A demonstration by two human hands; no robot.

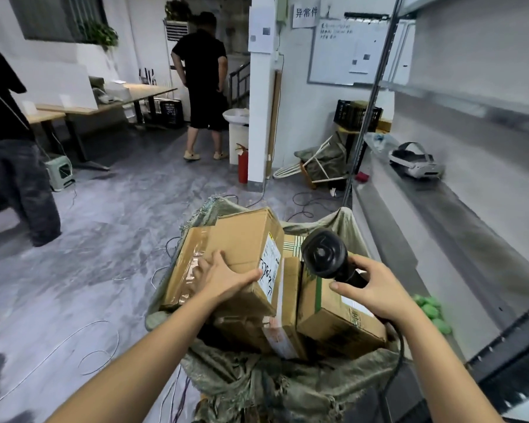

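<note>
Cardboard box (242, 239) lies topmost in the full woven sack (287, 383). The left hand (223, 277) rests spread on it beside its label (271, 264). The right hand (376, 293) grips the barcode scanner (326, 253) just beside it. I judge the scanning barely begun, with most parcels left.

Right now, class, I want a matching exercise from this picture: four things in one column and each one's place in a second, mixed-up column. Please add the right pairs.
Things
1. barcode scanner
2. large cardboard box
3. red fire extinguisher
4. white headset

Places
A. on the metal shelf at the right
B. on the floor beside the white pillar
C. held in the right hand
D. under the left hand, in the woven sack

Pairs: 1-C, 2-D, 3-B, 4-A
</note>
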